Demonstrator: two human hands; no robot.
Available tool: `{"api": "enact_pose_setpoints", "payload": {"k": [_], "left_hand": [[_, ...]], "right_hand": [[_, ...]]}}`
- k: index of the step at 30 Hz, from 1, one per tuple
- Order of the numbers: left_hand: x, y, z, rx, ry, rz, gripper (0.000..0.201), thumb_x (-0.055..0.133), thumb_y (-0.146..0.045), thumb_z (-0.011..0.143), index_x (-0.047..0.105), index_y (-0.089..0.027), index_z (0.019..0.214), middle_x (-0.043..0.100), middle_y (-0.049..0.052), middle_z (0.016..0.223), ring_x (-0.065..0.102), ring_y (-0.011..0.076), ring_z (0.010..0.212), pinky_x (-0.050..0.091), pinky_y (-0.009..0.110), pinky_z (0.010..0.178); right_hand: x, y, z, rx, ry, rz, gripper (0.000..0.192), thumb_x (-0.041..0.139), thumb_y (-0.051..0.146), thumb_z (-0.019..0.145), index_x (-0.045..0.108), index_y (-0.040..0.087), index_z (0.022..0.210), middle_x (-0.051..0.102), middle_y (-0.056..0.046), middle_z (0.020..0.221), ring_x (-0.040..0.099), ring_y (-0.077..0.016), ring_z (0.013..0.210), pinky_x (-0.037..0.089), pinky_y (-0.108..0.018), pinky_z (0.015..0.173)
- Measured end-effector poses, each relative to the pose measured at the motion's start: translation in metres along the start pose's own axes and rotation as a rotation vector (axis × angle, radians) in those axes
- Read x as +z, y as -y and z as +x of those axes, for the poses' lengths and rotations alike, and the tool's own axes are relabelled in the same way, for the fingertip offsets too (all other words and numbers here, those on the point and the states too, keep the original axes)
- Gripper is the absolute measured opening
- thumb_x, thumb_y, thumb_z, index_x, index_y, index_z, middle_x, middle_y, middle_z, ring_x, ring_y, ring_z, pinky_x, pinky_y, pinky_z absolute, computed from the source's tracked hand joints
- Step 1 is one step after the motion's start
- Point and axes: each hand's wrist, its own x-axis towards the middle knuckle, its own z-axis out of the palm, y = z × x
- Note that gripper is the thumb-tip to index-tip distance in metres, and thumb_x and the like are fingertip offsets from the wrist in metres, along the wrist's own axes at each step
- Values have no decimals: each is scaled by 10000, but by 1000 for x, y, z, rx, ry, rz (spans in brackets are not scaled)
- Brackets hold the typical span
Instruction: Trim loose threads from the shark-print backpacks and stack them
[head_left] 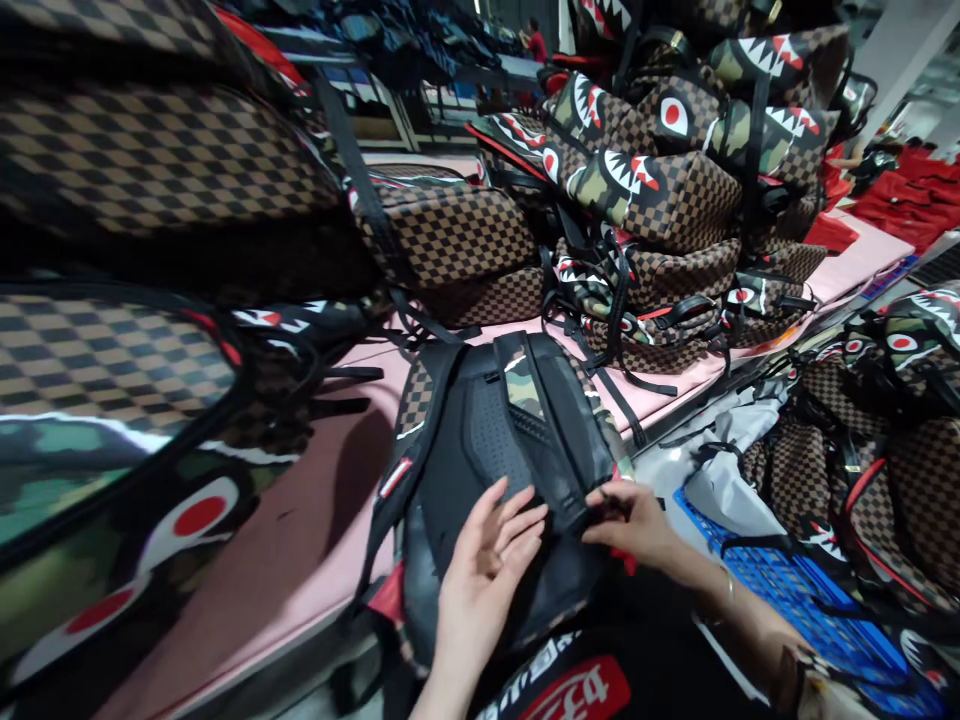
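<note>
A pink table [300,540] runs from the lower left toward the upper right, crowded with checkered and camouflage shark-mouth bags. A tall heap of bags [660,190] rises at the far right of it, a checkered bag [450,240] sits behind the middle, and blurred bags [135,300] loom close on the left, hemming in the free strip of tabletop.

At the table's near edge lies the backpack [487,470], back panel up, its long axis running away from the person, top end toward the heap and bottom end hanging over the edge. A camouflage strap [525,385] runs lengthwise down its middle.

Right of the table a blue crate [795,600] sits low among more bags.

The left hand [484,580] rests flat on the back panel, fingers spread apart. The right hand [637,520] is pinched on a black strap end [577,510] at the panel's right side.
</note>
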Motion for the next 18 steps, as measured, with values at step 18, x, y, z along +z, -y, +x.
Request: {"api": "enact_pose_setpoints", "payload": {"k": [18], "left_hand": [[-14, 0, -20, 104, -259, 336, 185, 603, -361, 702, 648, -181, 705, 617, 7, 669, 537, 143, 606, 432, 227, 566]], "right_hand": [[11, 38, -15, -337, 103, -412, 203, 545, 304, 838, 533, 186, 1003, 605, -37, 859, 548, -151, 758, 430, -265, 679]]}}
